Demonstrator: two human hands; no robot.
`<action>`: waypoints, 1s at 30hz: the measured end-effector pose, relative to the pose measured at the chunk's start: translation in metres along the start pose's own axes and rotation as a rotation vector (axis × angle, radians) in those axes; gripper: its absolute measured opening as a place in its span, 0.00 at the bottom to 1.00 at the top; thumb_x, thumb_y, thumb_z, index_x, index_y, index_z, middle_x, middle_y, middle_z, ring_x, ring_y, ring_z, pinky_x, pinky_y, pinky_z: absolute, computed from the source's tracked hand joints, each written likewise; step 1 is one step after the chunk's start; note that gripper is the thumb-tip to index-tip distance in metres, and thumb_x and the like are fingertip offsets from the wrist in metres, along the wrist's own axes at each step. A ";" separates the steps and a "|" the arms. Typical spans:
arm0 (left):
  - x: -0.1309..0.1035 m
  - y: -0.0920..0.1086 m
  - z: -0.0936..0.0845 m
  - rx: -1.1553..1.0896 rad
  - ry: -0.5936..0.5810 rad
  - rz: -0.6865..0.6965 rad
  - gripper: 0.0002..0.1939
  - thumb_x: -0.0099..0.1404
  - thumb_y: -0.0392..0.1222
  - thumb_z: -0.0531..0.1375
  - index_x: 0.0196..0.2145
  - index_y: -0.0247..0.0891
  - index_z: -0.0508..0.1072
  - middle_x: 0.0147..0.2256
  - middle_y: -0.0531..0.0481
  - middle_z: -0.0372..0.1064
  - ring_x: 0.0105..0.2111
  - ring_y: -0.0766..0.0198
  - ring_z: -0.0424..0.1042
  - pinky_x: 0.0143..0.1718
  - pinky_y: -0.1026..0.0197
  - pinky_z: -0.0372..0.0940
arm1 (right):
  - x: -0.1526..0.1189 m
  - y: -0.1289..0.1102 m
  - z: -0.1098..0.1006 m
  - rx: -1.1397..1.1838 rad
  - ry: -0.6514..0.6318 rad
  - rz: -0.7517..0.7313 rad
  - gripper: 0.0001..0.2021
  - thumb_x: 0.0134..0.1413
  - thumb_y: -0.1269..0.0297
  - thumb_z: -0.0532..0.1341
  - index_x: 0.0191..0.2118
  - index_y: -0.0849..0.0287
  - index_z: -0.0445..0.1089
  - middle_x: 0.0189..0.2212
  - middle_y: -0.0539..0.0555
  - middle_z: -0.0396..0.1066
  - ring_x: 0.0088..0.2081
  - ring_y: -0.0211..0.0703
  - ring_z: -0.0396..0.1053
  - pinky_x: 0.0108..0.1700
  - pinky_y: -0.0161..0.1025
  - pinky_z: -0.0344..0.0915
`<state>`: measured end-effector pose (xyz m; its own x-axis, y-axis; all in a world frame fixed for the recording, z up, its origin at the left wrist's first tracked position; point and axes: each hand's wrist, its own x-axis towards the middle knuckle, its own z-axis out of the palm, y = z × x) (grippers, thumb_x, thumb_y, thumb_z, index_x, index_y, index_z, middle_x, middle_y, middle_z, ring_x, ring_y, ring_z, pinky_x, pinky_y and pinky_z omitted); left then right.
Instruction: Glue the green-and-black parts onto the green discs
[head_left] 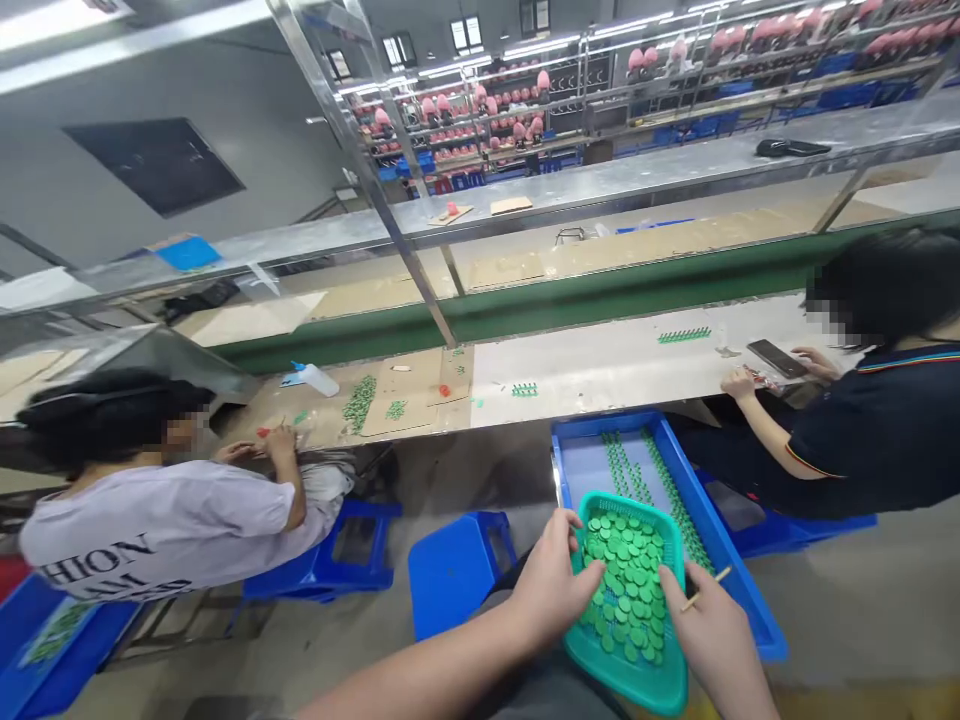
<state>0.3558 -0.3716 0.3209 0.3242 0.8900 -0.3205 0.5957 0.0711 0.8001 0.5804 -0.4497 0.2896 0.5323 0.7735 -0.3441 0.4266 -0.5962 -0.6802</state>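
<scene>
A teal plastic basket (pixel 679 655) full of flat round green pieces (pixel 626 575) is held up between my two hands. My left hand (pixel 553 580) grips its left rim, thumb over the edge. On the right rim is my right hand (pixel 709 625), its thumb inside near the pieces, with a thin wooden stick (pixel 705 590) between the fingers. Under and behind the basket lies a large blue tray (pixel 739 555) with rows of small green parts (pixel 671 490) on a pale sheet.
A person in a white shirt (pixel 172 520) sits at left, another in dark clothes (pixel 885 420) at right. Between them are a blue stool (pixel 450 575) and the workbench (pixel 585 360), which bears green parts (pixel 360 403), a white bottle (pixel 319 379) and a phone (pixel 778 357).
</scene>
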 end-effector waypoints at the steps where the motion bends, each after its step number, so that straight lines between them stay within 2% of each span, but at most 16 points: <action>1: 0.003 -0.003 -0.006 0.002 0.040 -0.038 0.18 0.70 0.43 0.66 0.54 0.42 0.68 0.42 0.51 0.69 0.40 0.59 0.70 0.43 0.57 0.66 | 0.003 -0.008 0.005 -0.001 -0.014 -0.027 0.21 0.55 0.35 0.57 0.25 0.46 0.65 0.20 0.55 0.73 0.26 0.55 0.72 0.30 0.44 0.63; 4: 0.015 -0.010 -0.031 0.005 0.120 -0.092 0.14 0.75 0.45 0.66 0.53 0.39 0.71 0.42 0.51 0.69 0.41 0.59 0.72 0.46 0.55 0.70 | 0.014 -0.034 0.024 -0.010 -0.056 -0.105 0.20 0.57 0.39 0.55 0.23 0.46 0.60 0.18 0.52 0.69 0.23 0.52 0.68 0.29 0.43 0.60; 7: 0.033 -0.018 -0.065 -0.006 0.085 -0.094 0.15 0.78 0.51 0.67 0.52 0.38 0.76 0.43 0.49 0.75 0.42 0.59 0.76 0.49 0.52 0.75 | 0.031 -0.062 0.046 -0.031 -0.085 -0.162 0.19 0.61 0.43 0.54 0.24 0.47 0.59 0.17 0.50 0.66 0.23 0.50 0.67 0.29 0.42 0.59; 9: 0.050 -0.027 -0.092 -0.008 0.045 -0.093 0.15 0.79 0.53 0.68 0.51 0.37 0.79 0.45 0.48 0.78 0.42 0.60 0.78 0.49 0.51 0.77 | 0.047 -0.083 0.066 -0.055 -0.106 -0.195 0.19 0.66 0.47 0.57 0.26 0.48 0.60 0.19 0.49 0.66 0.24 0.48 0.69 0.30 0.41 0.61; 12: 0.087 -0.050 -0.137 0.013 0.058 -0.115 0.16 0.79 0.53 0.68 0.51 0.37 0.79 0.46 0.47 0.80 0.44 0.59 0.80 0.51 0.50 0.79 | 0.079 -0.124 0.106 -0.105 -0.153 -0.236 0.18 0.74 0.53 0.63 0.30 0.53 0.67 0.23 0.46 0.69 0.28 0.44 0.70 0.34 0.39 0.66; 14: 0.127 -0.073 -0.173 0.028 0.084 -0.128 0.17 0.79 0.53 0.68 0.52 0.36 0.79 0.46 0.47 0.79 0.44 0.59 0.80 0.50 0.50 0.80 | 0.111 -0.162 0.143 -0.138 -0.181 -0.258 0.17 0.77 0.53 0.66 0.36 0.57 0.73 0.28 0.46 0.73 0.31 0.41 0.73 0.39 0.40 0.73; 16: 0.181 -0.099 -0.214 0.027 0.096 -0.127 0.17 0.80 0.54 0.68 0.53 0.36 0.79 0.47 0.47 0.79 0.43 0.59 0.80 0.50 0.50 0.80 | 0.152 -0.207 0.187 -0.162 -0.194 -0.274 0.15 0.78 0.53 0.68 0.43 0.59 0.77 0.36 0.49 0.78 0.36 0.41 0.77 0.44 0.43 0.78; 20: 0.306 -0.162 -0.302 -0.004 0.101 -0.097 0.19 0.80 0.53 0.67 0.57 0.36 0.78 0.50 0.45 0.80 0.45 0.58 0.81 0.50 0.49 0.81 | 0.256 -0.308 0.286 -0.204 -0.171 -0.268 0.15 0.78 0.53 0.69 0.55 0.60 0.79 0.50 0.56 0.81 0.46 0.47 0.82 0.51 0.49 0.83; 22: 0.347 -0.197 -0.342 -0.016 0.130 -0.095 0.20 0.80 0.53 0.67 0.60 0.37 0.77 0.52 0.44 0.80 0.47 0.56 0.82 0.53 0.47 0.81 | 0.308 -0.353 0.332 -0.232 -0.151 -0.248 0.16 0.77 0.54 0.70 0.59 0.59 0.78 0.55 0.58 0.81 0.50 0.49 0.82 0.53 0.51 0.83; 23: 0.356 -0.216 -0.360 -0.020 0.148 -0.100 0.21 0.80 0.53 0.67 0.62 0.37 0.77 0.54 0.43 0.80 0.49 0.55 0.82 0.55 0.45 0.80 | 0.333 -0.374 0.352 -0.251 -0.143 -0.233 0.17 0.77 0.54 0.70 0.60 0.59 0.78 0.56 0.58 0.80 0.52 0.50 0.82 0.54 0.52 0.83; 25: 0.352 -0.254 -0.393 -0.032 0.174 -0.117 0.22 0.79 0.55 0.68 0.62 0.37 0.77 0.56 0.42 0.79 0.52 0.53 0.81 0.57 0.44 0.80 | 0.374 -0.407 0.387 -0.290 -0.131 -0.211 0.19 0.77 0.54 0.70 0.63 0.58 0.77 0.59 0.59 0.79 0.54 0.52 0.81 0.56 0.54 0.83; 27: 0.328 -0.290 -0.419 -0.043 0.172 -0.145 0.22 0.78 0.56 0.69 0.60 0.38 0.78 0.57 0.42 0.79 0.53 0.52 0.81 0.55 0.46 0.81 | 0.404 -0.433 0.413 -0.332 -0.124 -0.198 0.20 0.77 0.54 0.70 0.64 0.58 0.76 0.61 0.60 0.78 0.56 0.53 0.81 0.57 0.55 0.83; 29: 0.298 -0.320 -0.438 -0.041 0.179 -0.176 0.19 0.74 0.55 0.73 0.58 0.49 0.81 0.59 0.45 0.78 0.58 0.48 0.80 0.50 0.51 0.81 | 0.425 -0.450 0.431 -0.369 -0.122 -0.193 0.20 0.77 0.54 0.70 0.65 0.58 0.76 0.62 0.60 0.78 0.56 0.53 0.81 0.57 0.55 0.83; 30: 0.285 -0.332 -0.444 -0.034 0.183 -0.189 0.21 0.72 0.56 0.74 0.58 0.51 0.81 0.60 0.46 0.77 0.60 0.46 0.79 0.49 0.50 0.81 | 0.433 -0.457 0.436 -0.385 -0.124 -0.192 0.20 0.77 0.54 0.70 0.65 0.58 0.76 0.62 0.60 0.78 0.56 0.53 0.81 0.57 0.55 0.82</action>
<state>-0.0763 0.0583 0.1890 0.0690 0.9260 -0.3712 0.6074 0.2562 0.7520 0.2972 0.2513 0.1691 0.3350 0.8840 -0.3259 0.7630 -0.4575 -0.4566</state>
